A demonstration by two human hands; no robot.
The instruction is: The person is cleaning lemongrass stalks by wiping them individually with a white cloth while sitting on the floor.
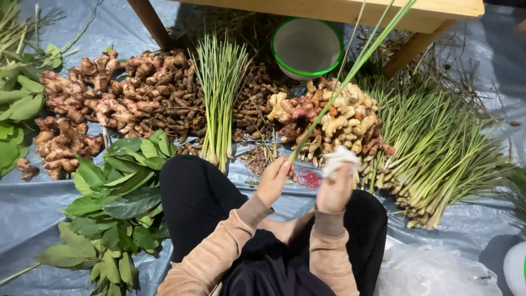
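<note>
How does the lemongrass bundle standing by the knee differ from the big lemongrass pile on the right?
The lemongrass bundle is small, tight and lies straight, tips fanning away from the person. The lemongrass pile is far larger, loose and spread at an angle, cut ends toward the person. The bundle sits between root heaps; the pile lies at the heaps' right edge. Both are green stalks with pale bases.

Produce counted by kind on the grey sheet

Two hands are seen: the left hand (272,180) and the right hand (334,189). One bowl (307,48) with a green rim is counted, and one wooden bench (350,10). Two lots of lemongrass are laid out: an upright bundle (219,93) and a large heap (438,148). One long stalk (350,71) is held up. One pile of leafy branches (118,214) and one small cluster of red rubber bands (309,178) are seen. Root pieces are too many to count.
</note>
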